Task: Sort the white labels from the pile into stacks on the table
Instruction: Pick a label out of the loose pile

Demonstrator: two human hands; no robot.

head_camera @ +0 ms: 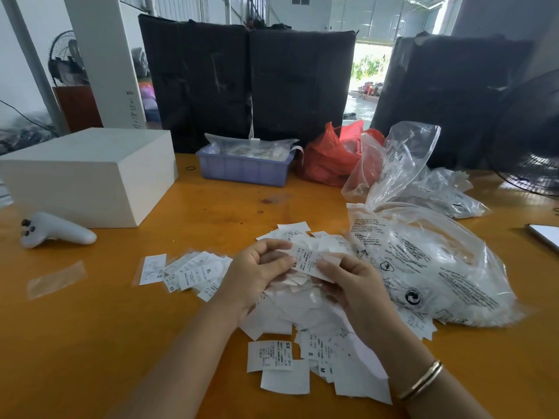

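Standing by the orange worktop [121, 343], I see both hands raised just above the pile of white labels [305, 309]. The left hand [260, 273] and the right hand [351, 282] together pinch a single label [307, 261], printed side up, fingers curled round its edges as if its size is being read.

To the left of the hands lies a loose spread of sorted labels [187, 272], some in small clear sleeves, showing XL and XS marks; they overlap more than they stack neatly. I judge the sorting is at an early stage: that group is small, while the pile under and before the hands is much larger, with S, M and XS pieces still mixed together near the worktop's front.

A big clear plastic bag [429, 267] just right of the pile appears to hold more white pieces, so plenty may remain. Farther back sit a white box [90, 176] and a blue tray [245, 169].
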